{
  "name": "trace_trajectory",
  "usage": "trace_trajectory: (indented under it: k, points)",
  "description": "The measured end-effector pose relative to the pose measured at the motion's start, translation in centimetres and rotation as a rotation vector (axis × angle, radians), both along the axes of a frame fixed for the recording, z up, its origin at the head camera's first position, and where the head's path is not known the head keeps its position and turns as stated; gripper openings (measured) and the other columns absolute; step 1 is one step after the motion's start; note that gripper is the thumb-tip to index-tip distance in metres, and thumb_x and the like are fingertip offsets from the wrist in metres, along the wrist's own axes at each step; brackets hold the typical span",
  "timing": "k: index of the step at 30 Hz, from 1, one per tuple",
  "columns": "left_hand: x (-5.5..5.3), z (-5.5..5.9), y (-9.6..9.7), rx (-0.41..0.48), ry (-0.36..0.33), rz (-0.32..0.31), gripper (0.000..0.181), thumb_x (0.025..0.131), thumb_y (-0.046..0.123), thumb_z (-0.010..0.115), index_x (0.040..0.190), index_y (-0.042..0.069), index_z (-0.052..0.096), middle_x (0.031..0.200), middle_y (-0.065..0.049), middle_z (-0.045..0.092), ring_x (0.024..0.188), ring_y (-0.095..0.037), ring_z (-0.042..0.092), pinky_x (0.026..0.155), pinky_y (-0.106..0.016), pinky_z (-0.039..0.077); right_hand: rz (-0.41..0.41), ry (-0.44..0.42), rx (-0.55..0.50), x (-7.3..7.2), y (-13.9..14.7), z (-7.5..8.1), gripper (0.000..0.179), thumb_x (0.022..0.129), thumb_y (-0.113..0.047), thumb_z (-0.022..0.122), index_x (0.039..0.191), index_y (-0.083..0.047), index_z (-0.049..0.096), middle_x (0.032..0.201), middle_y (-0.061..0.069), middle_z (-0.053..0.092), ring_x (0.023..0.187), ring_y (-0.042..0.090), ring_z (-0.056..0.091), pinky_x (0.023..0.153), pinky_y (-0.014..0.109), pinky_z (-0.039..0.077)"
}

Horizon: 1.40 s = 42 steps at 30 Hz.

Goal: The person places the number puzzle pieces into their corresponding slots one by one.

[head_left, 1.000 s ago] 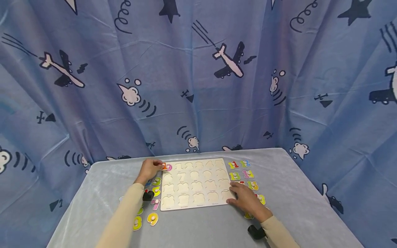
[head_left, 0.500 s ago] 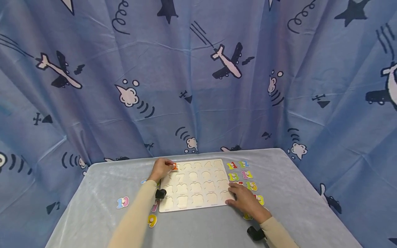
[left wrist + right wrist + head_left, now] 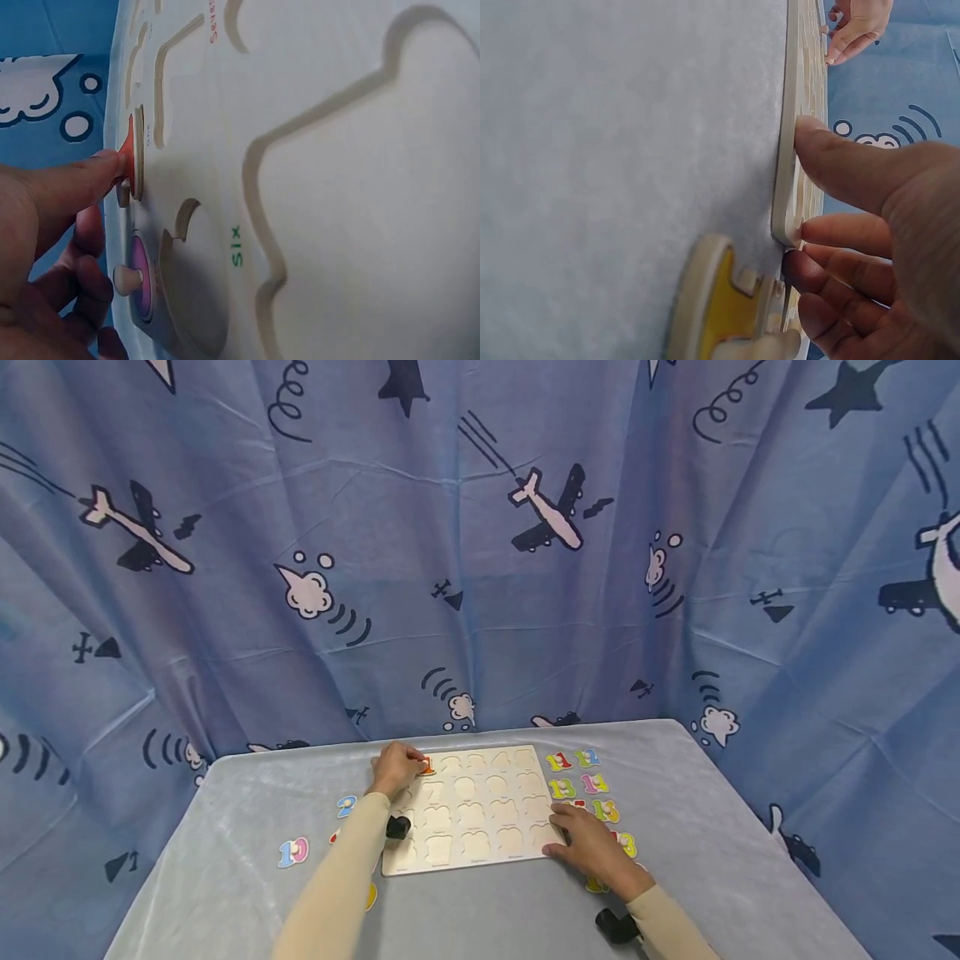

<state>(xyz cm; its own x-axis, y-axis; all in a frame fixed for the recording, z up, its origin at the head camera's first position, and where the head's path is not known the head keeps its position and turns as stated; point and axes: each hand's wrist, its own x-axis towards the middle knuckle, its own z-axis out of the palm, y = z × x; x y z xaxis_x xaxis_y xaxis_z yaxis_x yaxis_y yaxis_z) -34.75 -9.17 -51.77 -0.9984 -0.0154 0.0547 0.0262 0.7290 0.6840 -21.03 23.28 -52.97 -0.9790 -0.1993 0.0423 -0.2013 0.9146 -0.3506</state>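
Observation:
My left hand is at the far left corner of the wooden number puzzle board. Its fingers pinch a red number 1 piece, which sits tilted against the board at the recess marked "one". Beside it, a pinkish-purple piece with a knob lies in the corner recess; in the head view the hand covers it. My right hand rests at the board's near right corner, thumb on the near edge and fingers spread along the right side, straight and relaxed.
Number pieces such as an 11, a 12 and a 14 lie right of the board. A 10 and a blue 2 lie left. A patterned blue curtain hangs behind the table.
My left hand has carried the red number 1 piece rightward from beside the purple piece to the recess marked "one". The right hand keeps its place at the board's corner.

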Motion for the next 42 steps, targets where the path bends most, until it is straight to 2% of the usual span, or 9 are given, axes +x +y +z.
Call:
trace_trajectory:
  k: [12, 16, 21, 25, 29, 33, 38, 42]
  points:
    - [0.5, 0.1, -0.6, -0.039, -0.005, -0.037, 0.008, 0.085, 0.017, 0.077, 0.089, 0.011, 0.080, 0.086, -0.004, 0.074, 0.092, -0.027, 0.063, 0.093, -0.051, 0.031, 0.003, -0.005, -0.011, 0.1, -0.3, 0.1, 0.060, 0.076, -0.035, 0.083, 0.124, -0.002, 0.067, 0.139, 0.012, 0.058, 0.129, 0.034, 0.053, 0.106, 0.050, 0.042]
    - [0.6, -0.1, -0.8, -0.018, 0.004, -0.043, 0.009, 0.085, 0.016, 0.076, 0.092, 0.011, 0.079, 0.089, -0.005, 0.076, 0.096, -0.028, 0.064, 0.094, -0.052, 0.030, 0.006, 0.002, -0.015, 0.1, -0.5, 0.1, 0.059, 0.076, -0.034, 0.083, 0.123, -0.002, 0.067, 0.138, 0.012, 0.058, 0.129, 0.034, 0.054, 0.106, 0.050, 0.042]
    - [0.7, -0.3, -1.3, 0.043, 0.028, -0.022, 0.017, 0.087, 0.014, 0.073, 0.103, 0.008, 0.077, 0.089, -0.006, 0.074, 0.095, -0.028, 0.063, 0.094, -0.051, 0.030, 0.015, 0.018, -0.018, 0.1, -0.6, 0.0, 0.059, 0.076, -0.033, 0.083, 0.122, -0.001, 0.067, 0.137, 0.014, 0.059, 0.127, 0.035, 0.054, 0.106, 0.050, 0.042]
    - [0.9, 0.2, -1.9, 0.094, 0.070, -0.021, 0.019, 0.090, 0.014, 0.068, 0.106, 0.005, 0.075, 0.086, -0.009, 0.074, 0.088, -0.028, 0.065, 0.097, -0.055, 0.030, 0.014, 0.019, -0.013, 0.0, -0.6, -0.2, 0.060, 0.076, -0.034, 0.083, 0.123, -0.001, 0.067, 0.138, 0.013, 0.059, 0.128, 0.035, 0.054, 0.106, 0.050, 0.042]
    - [1.4, 1.0, -2.7, 0.131, 0.067, -0.040, 0.023, 0.095, 0.018, 0.064, 0.111, 0.005, 0.074, 0.087, -0.010, 0.073, 0.082, -0.024, 0.065, 0.108, -0.060, 0.024, 0.012, 0.014, -0.011, -0.1, -0.4, -0.3, 0.060, 0.076, -0.034, 0.083, 0.124, -0.002, 0.067, 0.138, 0.012, 0.058, 0.129, 0.034, 0.054, 0.107, 0.049, 0.042]
    - [2.1, 1.5, -3.7, 0.133, 0.067, -0.049, 0.025, 0.096, 0.020, 0.063, 0.114, 0.006, 0.072, 0.096, -0.009, 0.073, 0.088, -0.024, 0.065, 0.112, -0.063, 0.021, 0.016, 0.010, -0.015, -0.1, -0.2, -0.2, 0.061, 0.075, -0.036, 0.083, 0.124, -0.002, 0.067, 0.138, 0.013, 0.058, 0.129, 0.035, 0.054, 0.107, 0.050, 0.042]
    - [3.0, 1.8, -5.0, 0.124, 0.077, -0.026, 0.027, 0.096, 0.022, 0.063, 0.117, 0.006, 0.071, 0.107, -0.011, 0.073, 0.099, -0.028, 0.066, 0.105, -0.058, 0.035, 0.024, 0.008, -0.011, 0.1, 0.0, 0.0, 0.069, 0.070, -0.039, 0.086, 0.123, 0.000, 0.067, 0.138, 0.013, 0.058, 0.127, 0.036, 0.054, 0.105, 0.049, 0.043]
    - [3.4, 1.5, -6.2, 0.111, 0.080, 0.003, 0.029, 0.096, 0.023, 0.062, 0.117, 0.005, 0.071, 0.108, -0.013, 0.073, 0.099, -0.028, 0.066, 0.094, -0.049, 0.045, 0.021, 0.017, -0.003, 0.2, 0.2, -0.1, 0.071, 0.069, -0.040, 0.087, 0.124, -0.001, 0.066, 0.139, 0.013, 0.058, 0.128, 0.036, 0.054, 0.105, 0.050, 0.043]
